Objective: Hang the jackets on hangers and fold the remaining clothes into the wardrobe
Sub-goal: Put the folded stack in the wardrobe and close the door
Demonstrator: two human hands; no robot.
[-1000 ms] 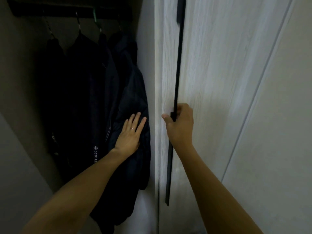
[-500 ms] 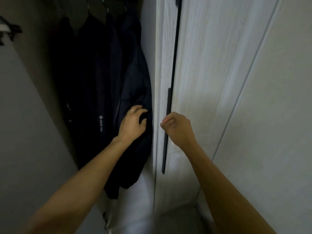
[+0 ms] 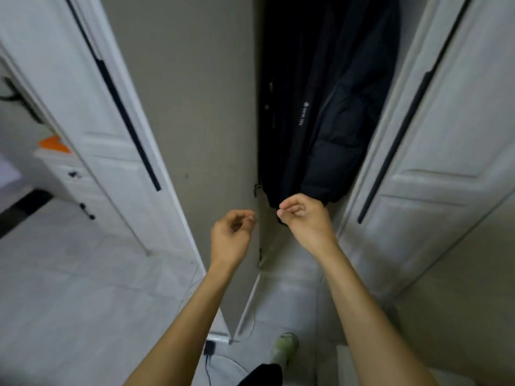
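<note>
Several dark jackets (image 3: pixel 320 79) hang inside the narrow wardrobe opening. A black shell jacket with a small white logo (image 3: pixel 289 112) hangs on the left, and a dark puffer jacket (image 3: pixel 345 126) hangs on the right. My right hand (image 3: pixel 303 221) is just in front of the puffer's hem, fingers curled, with nothing visibly held. My left hand (image 3: pixel 231 235) hovers by the edge of the grey wardrobe panel (image 3: pixel 200 121), its fingers also curled and empty. The hangers and rail are out of view.
A white wardrobe door with a long black handle (image 3: pixel 398 140) stands at the right, and another white door (image 3: pixel 111 87) at the left. A white drawer unit with black knobs (image 3: pixel 75 176) is far left. On the tiled floor are a black plug with a cable (image 3: pixel 209 351) and my foot in a green slipper (image 3: pixel 284 346).
My left hand came off the puffer jacket and my right hand let go of the door handle. Both pulled back and curled. The view swung down and left.
</note>
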